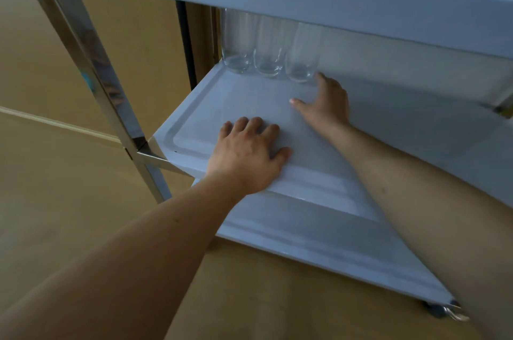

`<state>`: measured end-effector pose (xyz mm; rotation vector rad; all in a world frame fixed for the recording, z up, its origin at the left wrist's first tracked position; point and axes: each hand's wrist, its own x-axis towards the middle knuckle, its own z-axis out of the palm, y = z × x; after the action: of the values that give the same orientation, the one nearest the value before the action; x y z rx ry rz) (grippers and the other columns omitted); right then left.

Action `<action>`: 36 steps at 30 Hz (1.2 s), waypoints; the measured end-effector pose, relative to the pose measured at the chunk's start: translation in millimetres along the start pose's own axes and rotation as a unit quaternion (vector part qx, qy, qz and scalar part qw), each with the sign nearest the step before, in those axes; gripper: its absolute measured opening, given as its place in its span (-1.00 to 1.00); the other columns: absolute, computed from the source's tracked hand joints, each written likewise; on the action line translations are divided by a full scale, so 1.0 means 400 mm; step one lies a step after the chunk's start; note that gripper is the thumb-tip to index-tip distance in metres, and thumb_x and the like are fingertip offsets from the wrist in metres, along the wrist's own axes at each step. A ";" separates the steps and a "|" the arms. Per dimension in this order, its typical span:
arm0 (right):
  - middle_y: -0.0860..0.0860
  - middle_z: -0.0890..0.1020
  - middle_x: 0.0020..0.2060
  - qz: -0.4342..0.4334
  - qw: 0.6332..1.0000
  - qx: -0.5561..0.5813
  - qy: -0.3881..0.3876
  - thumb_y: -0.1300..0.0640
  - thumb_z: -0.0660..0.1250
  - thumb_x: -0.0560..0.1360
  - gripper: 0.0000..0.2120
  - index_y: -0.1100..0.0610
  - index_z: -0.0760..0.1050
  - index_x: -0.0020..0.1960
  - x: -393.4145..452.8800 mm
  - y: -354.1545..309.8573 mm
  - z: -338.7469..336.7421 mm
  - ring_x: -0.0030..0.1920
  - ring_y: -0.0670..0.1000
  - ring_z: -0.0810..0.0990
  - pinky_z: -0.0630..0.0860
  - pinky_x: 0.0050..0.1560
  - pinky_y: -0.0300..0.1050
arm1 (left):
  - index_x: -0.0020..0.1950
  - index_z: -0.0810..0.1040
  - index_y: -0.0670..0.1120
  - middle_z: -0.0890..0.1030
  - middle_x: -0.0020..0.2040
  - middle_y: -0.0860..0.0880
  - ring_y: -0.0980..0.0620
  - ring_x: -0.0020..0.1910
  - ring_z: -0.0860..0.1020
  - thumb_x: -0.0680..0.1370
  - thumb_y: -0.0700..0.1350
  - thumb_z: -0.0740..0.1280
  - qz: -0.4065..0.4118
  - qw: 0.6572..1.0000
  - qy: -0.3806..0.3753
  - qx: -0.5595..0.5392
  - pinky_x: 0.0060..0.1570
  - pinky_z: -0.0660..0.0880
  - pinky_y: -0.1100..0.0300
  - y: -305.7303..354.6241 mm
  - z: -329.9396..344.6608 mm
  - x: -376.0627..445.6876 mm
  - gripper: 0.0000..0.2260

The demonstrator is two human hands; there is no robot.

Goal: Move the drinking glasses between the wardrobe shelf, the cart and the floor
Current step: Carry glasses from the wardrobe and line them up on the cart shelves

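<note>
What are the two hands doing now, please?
Left hand: open, flat on the tray.
Right hand: open, holds nothing, next to the glasses.

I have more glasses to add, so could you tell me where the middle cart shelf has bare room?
Bare: right of the right hand, and between both hands. Crowded: far-left corner, three glasses; the left hand presses the front edge.

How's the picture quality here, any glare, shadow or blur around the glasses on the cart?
Head view: soft overall, edges bent by the wide angle; the three glasses sit dim in shadow under the upper shelf, tops hidden; bright reflections streak the metal cart leg; both hands are evenly lit.
</note>
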<state>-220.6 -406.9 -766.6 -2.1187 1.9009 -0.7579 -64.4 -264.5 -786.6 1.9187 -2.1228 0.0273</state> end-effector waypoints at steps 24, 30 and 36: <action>0.18 -0.06 0.64 0.063 0.947 -0.084 -0.304 -0.37 0.07 0.60 -0.23 0.02 0.01 0.65 -0.674 -0.031 -0.466 0.62 0.23 -0.15 -0.14 0.58 0.18 | 0.58 0.26 -0.06 0.33 0.55 -0.14 -0.18 0.55 0.24 0.60 0.24 0.24 -0.033 0.973 -0.222 -0.049 0.45 0.28 -0.15 0.202 -0.415 -0.319 -0.36; 0.18 -0.05 0.63 0.037 0.945 -0.107 -0.308 -0.34 0.13 0.60 -0.23 0.02 -0.01 0.65 -0.666 -0.156 -0.876 0.62 0.24 -0.14 -0.10 0.59 0.21 | 0.58 0.26 -0.05 0.39 0.49 -0.11 -0.15 0.48 0.31 0.60 0.23 0.26 0.012 0.970 -0.236 -0.061 0.39 0.35 -0.12 0.355 -0.799 -0.270 -0.37; 0.15 0.04 0.63 0.028 0.970 -0.119 -0.211 -0.27 0.16 0.62 -0.30 0.01 0.06 0.63 -0.542 -0.243 -1.317 0.60 0.22 -0.02 0.04 0.57 0.15 | 0.55 0.29 0.00 0.35 0.51 -0.08 -0.15 0.48 0.29 0.60 0.19 0.28 0.101 0.977 -0.184 -0.036 0.40 0.32 -0.06 0.567 -1.174 -0.089 -0.43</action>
<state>-404.9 -82.1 -325.5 -2.1299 1.8720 -0.0505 -192.7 -109.6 -304.1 1.7682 -2.5078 -0.3878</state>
